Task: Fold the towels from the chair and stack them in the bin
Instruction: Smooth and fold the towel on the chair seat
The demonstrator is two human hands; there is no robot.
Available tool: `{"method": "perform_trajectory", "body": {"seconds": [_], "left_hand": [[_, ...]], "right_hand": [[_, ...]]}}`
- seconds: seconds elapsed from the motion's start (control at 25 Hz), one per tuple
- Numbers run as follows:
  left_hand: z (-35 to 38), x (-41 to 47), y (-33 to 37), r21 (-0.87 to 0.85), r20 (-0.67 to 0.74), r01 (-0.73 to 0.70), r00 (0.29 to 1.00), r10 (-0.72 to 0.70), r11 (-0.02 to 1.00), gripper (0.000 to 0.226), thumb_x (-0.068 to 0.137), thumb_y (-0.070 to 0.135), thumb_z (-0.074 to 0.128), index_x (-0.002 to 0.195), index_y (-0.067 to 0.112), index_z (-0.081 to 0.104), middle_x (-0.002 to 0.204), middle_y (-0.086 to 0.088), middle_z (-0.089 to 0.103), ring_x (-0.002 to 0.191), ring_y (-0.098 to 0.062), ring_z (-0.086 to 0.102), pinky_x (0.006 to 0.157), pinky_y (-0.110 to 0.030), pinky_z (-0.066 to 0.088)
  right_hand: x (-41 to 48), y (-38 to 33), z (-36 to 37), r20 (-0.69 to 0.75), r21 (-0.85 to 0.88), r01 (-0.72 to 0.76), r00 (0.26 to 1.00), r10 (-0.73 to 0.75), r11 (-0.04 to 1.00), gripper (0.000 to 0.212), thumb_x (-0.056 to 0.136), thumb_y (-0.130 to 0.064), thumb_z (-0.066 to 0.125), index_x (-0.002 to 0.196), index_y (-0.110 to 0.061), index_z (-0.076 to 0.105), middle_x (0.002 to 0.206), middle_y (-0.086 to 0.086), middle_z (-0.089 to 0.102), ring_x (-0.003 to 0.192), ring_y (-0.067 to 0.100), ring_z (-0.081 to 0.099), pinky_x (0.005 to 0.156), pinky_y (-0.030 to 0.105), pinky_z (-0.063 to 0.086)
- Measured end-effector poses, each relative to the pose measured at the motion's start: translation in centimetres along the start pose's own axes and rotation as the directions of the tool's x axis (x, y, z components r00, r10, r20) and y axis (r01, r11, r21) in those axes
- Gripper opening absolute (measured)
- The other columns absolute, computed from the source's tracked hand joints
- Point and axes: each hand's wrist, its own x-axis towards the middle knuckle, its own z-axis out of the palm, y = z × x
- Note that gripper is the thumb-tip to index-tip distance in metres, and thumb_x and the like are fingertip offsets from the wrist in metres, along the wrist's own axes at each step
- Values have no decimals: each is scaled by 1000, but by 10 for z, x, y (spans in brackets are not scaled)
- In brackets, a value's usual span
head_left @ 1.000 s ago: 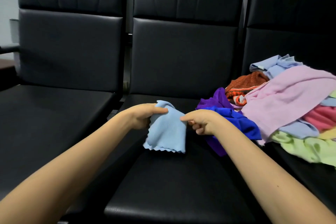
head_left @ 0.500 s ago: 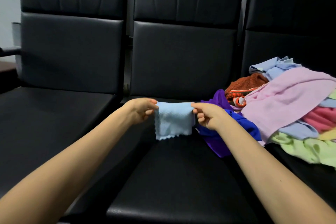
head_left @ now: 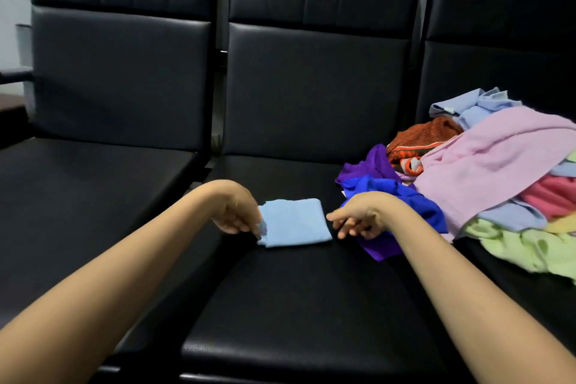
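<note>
Head view: across the chairs (head_left: 296,305) I see the pile (head_left: 498,171) unfolded at three o'clock, one blue towel (head_left: 296,224) folded flat at centre, no bin. Left hand (head_left: 237,215) pinches its nine o'clock edge; right hand (head_left: 361,218) hangs relaxed just beside.

Laid flat and folded on the black leather chair seat (head_left: 280,305), no longer hung in mid-air: small light-blue cloth towel (head_left: 294,221). Let go by right grip (head_left: 358,221); touched at left edge by left grip (head_left: 237,215).
</note>
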Motion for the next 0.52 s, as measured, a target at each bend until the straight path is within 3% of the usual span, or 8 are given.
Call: {"method": "perform_trajectory", "body": {"seconds": [0.04,0.12,0.24,0.28,0.4,0.52], "left_hand": [[-1,0,0,79,-30,19,999,-17,997,16,91,5,53,78,15,56,71,2,58,63,-8,52,57,-19,43],[-2,-2,5,77,-138,43,990,-32,996,12,94,14,49,90,7,58,84,-4,63,69,-12,59,60,-25,50],[9,3,13,-183,-143,41,987,-68,982,39,97,26,48,120,-5,48,118,-17,57,100,-26,60,71,-37,53],[16,4,16,-253,-136,22,989,-58,967,40,97,26,50,120,-6,47,119,-18,55,103,-28,59,69,-37,52],[35,9,19,-254,-223,-61,975,3,965,22,91,18,61,89,0,49,81,-12,53,67,-21,55,52,-29,45],[41,18,18,-199,-287,-89,957,29,976,17,86,11,63,94,3,51,69,-11,49,57,-19,48,47,-26,39]], "right_hand": [[0,0,0,-33,-39,-8,999,7,999,30,96,-36,49,75,-16,53,47,-5,61,52,6,42,51,17,32],[0,-2,1,-106,44,34,994,-29,998,31,98,-34,46,76,-13,50,62,1,59,56,9,44,53,19,36],[6,-8,17,-177,240,115,981,-73,964,23,96,-24,50,79,-10,46,71,4,47,59,11,46,54,21,43],[10,-10,25,-206,276,142,975,-86,951,20,95,-20,52,79,-9,46,70,4,46,57,11,46,53,22,43],[22,-17,42,-279,253,225,948,-151,941,9,86,-10,60,83,-3,56,72,5,49,57,12,44,50,22,37],[24,-21,43,-288,189,286,931,-226,939,15,84,-5,58,71,-10,51,72,3,44,60,14,39,53,24,31]]}}
